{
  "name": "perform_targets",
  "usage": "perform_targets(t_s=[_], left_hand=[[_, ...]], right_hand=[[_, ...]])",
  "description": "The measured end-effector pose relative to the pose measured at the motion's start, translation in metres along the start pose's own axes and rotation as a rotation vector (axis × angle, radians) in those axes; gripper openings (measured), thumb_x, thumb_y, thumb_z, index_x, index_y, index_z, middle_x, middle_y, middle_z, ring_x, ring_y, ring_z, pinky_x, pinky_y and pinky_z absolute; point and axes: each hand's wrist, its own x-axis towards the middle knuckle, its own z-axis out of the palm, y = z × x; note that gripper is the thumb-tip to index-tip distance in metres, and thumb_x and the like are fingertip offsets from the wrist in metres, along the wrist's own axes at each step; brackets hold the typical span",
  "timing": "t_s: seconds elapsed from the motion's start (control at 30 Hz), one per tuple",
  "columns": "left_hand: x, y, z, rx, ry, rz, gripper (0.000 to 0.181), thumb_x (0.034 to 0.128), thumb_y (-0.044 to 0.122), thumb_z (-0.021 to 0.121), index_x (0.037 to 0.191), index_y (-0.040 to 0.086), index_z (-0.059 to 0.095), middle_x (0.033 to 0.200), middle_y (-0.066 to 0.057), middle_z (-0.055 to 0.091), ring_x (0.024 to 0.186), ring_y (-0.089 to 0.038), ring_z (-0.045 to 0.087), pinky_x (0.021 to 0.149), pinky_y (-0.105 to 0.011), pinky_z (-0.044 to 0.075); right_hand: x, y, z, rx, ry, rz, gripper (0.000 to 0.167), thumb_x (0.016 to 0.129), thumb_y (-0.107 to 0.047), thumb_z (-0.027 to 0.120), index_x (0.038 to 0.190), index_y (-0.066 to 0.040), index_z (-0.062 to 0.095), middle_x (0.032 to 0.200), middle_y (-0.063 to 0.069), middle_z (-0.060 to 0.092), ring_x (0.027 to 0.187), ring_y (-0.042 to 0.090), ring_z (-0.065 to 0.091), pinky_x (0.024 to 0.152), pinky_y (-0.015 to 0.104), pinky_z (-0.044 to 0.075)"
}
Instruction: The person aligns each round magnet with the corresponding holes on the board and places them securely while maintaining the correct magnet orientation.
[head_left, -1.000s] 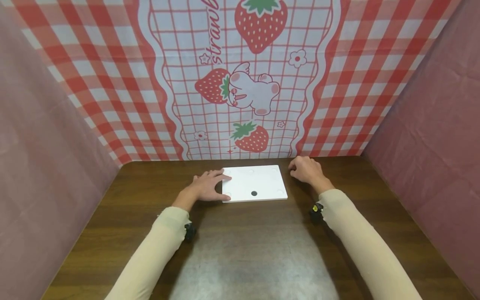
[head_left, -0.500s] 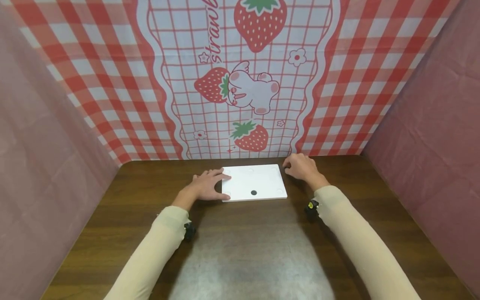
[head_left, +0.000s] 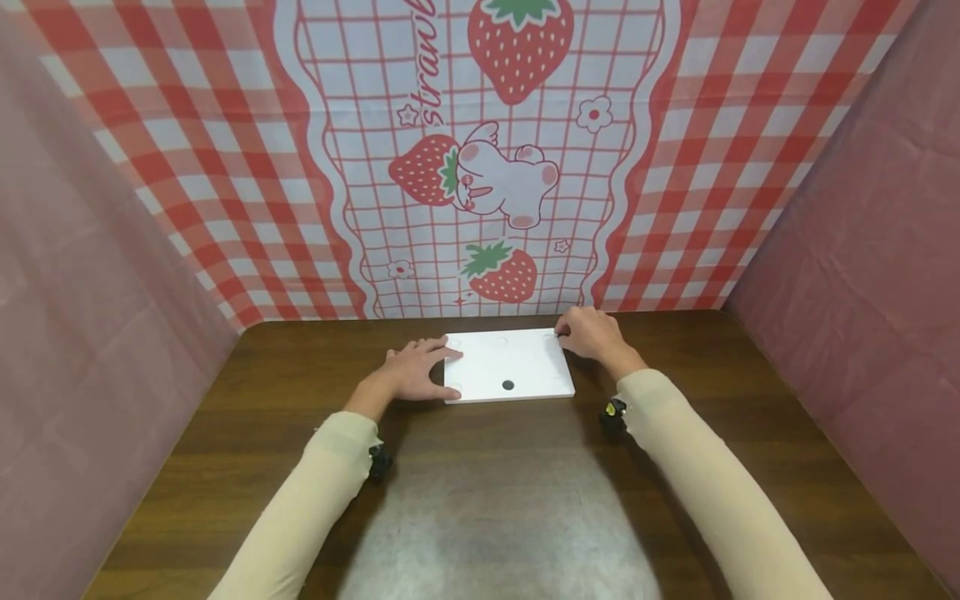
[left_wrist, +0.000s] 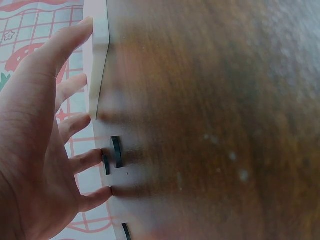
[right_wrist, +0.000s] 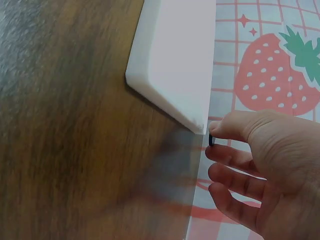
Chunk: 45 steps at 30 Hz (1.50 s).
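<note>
A flat white board [head_left: 517,358] with shallow round recesses lies near the back of the table, and one black disc [head_left: 508,385] sits at its front middle. My left hand [head_left: 415,371] is spread at the board's left end, with thumb and index finger resting on it. Close to its other fingertips, the left wrist view shows black discs [left_wrist: 116,151] on the table. At the board's back right corner, my right hand [head_left: 592,333] pinches a small black disc [right_wrist: 211,138] between thumb and index finger. Its remaining fingers are bent.
Behind the brown wooden table [head_left: 487,483] hangs a red checked cloth [head_left: 667,192] with strawberries. Pink cloth walls [head_left: 847,250] stand at both sides. Another black disc [left_wrist: 126,231] shows at the bottom of the left wrist view.
My right hand has moved left, from beside the board to its back right corner. The left hand and the board have stayed in place.
</note>
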Motion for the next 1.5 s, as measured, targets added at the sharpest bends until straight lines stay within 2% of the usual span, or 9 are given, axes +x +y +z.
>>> perform_targets(t_s=[0.4, 0.73, 1.1, 1.3, 1.5], left_hand=[[-0.001, 0.001, -0.001, -0.003, -0.003, 0.002, 0.086, 0.0982, 0.067, 0.075, 0.171, 0.032, 0.048, 0.191, -0.009, 0.024, 0.174, -0.055, 0.022, 0.130, -0.091, 0.017], [0.000, 0.001, 0.000, -0.009, -0.001, 0.004, 0.086, 0.0979, 0.068, 0.075, 0.171, 0.032, 0.048, 0.191, -0.009, 0.024, 0.174, -0.055, 0.021, 0.130, -0.091, 0.017], [0.000, 0.001, 0.000, -0.010, -0.004, 0.003, 0.087, 0.0974, 0.068, 0.075, 0.171, 0.031, 0.048, 0.191, -0.009, 0.025, 0.174, -0.054, 0.022, 0.130, -0.091, 0.018], [0.000, 0.000, -0.001, -0.007, 0.000, -0.006, 0.087, 0.0975, 0.068, 0.075, 0.172, 0.032, 0.048, 0.191, -0.009, 0.025, 0.174, -0.054, 0.022, 0.130, -0.091, 0.018], [0.001, 0.000, 0.000, -0.006, 0.000, -0.002, 0.087, 0.0974, 0.068, 0.075, 0.172, 0.032, 0.048, 0.191, -0.009, 0.025, 0.174, -0.055, 0.022, 0.130, -0.091, 0.018]], right_hand=[[0.004, -0.017, -0.002, -0.002, -0.003, -0.035, 0.024, 0.101, -0.013, 0.078, 0.123, -0.010, 0.087, 0.130, 0.013, 0.086, 0.121, 0.038, 0.079, 0.104, 0.061, 0.064], [0.006, -0.018, 0.003, -0.013, 0.001, -0.033, 0.025, 0.101, -0.013, 0.077, 0.124, -0.011, 0.087, 0.133, 0.013, 0.085, 0.123, 0.037, 0.079, 0.102, 0.061, 0.065], [0.007, -0.018, 0.014, -0.021, 0.011, -0.020, 0.025, 0.104, -0.014, 0.074, 0.126, -0.011, 0.087, 0.130, 0.014, 0.085, 0.111, 0.034, 0.081, 0.096, 0.057, 0.066], [0.007, -0.022, 0.010, -0.044, 0.023, -0.019, 0.023, 0.103, -0.013, 0.074, 0.121, -0.013, 0.088, 0.126, 0.013, 0.087, 0.110, 0.035, 0.082, 0.094, 0.059, 0.067], [0.039, 0.007, 0.039, -0.064, 0.007, -0.008, 0.021, 0.102, -0.019, 0.076, 0.118, -0.020, 0.090, 0.124, 0.008, 0.088, 0.105, 0.030, 0.082, 0.089, 0.057, 0.067]])
